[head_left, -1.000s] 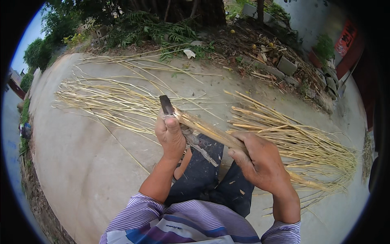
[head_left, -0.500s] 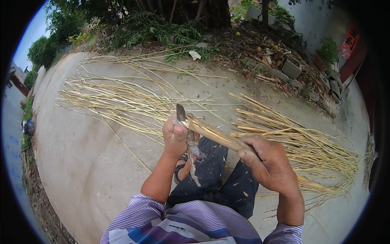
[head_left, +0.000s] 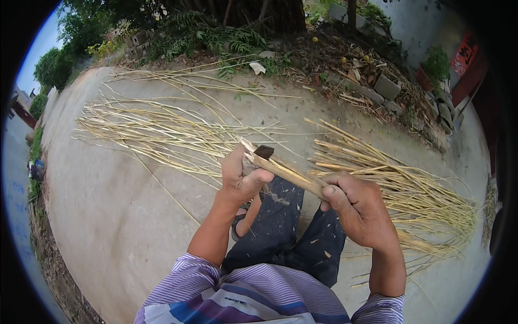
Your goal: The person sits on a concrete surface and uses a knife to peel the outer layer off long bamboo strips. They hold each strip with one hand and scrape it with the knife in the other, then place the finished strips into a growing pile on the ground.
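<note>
My right hand [head_left: 360, 209] is closed around a pale brown stalk [head_left: 295, 178], which slants up to the left across my lap. The stalk's far end is split into two strips. Between those strips sits the dark blade of a knife [head_left: 264, 152]. My left hand [head_left: 240, 175] is closed at the split end, fingers around the knife, whose handle is mostly hidden. Greyish cloth shows among the left fingers, and its thumb presses beside the stalk.
Thin pale split strips [head_left: 156, 127] lie spread on the concrete at the left. A heap of long stalks [head_left: 399, 189] lies to the right of my legs. Beyond are a tree trunk [head_left: 264, 21], bricks [head_left: 387, 86] and plant litter.
The blade stood upright at the stalk's tip; now it is tilted and wedged inside the opened end. The left hand has turned, and its thumb has moved right. The right hand has barely shifted.
</note>
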Available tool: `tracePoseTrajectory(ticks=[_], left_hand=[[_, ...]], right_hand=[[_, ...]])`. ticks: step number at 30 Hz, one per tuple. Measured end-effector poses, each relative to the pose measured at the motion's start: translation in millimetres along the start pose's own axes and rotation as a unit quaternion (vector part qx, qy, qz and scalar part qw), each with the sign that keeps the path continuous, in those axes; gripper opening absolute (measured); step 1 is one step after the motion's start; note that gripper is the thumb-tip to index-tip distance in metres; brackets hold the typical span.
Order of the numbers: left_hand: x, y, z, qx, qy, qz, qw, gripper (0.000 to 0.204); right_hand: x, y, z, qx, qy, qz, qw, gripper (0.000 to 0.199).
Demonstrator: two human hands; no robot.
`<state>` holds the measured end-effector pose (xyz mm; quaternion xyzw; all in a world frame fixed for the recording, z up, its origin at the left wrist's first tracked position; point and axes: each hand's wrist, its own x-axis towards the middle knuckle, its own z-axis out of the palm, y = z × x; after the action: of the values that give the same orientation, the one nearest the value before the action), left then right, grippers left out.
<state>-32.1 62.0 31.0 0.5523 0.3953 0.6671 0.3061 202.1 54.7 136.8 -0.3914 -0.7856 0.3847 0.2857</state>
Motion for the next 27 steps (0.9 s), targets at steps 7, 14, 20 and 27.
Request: tracePoseTrajectory(ticks=[7,14,20,27], left_hand=[[-15,-10,22,0.112,0.133,0.101,0.98,0.075],[-1,-11,9,0.262,0.03,0.19,0.946,0.071],[-6,-18,12,0.17,0.074,0.154,0.97,0.074],[-15,-5,22,0.19,0.015,0.097,0.977,0.075]], right_hand=[[3,-1,3,-0.002,-0.002,-0.003,1.0,0.017],[-3,11,-4,0.035,-0.025,0.028,0.999,0.017],[5,6,-4,0.029,-0.024,0.028,0.999,0.022],[3,7,-5,-0.003,-0.044,0.011,0.999,0.032]])
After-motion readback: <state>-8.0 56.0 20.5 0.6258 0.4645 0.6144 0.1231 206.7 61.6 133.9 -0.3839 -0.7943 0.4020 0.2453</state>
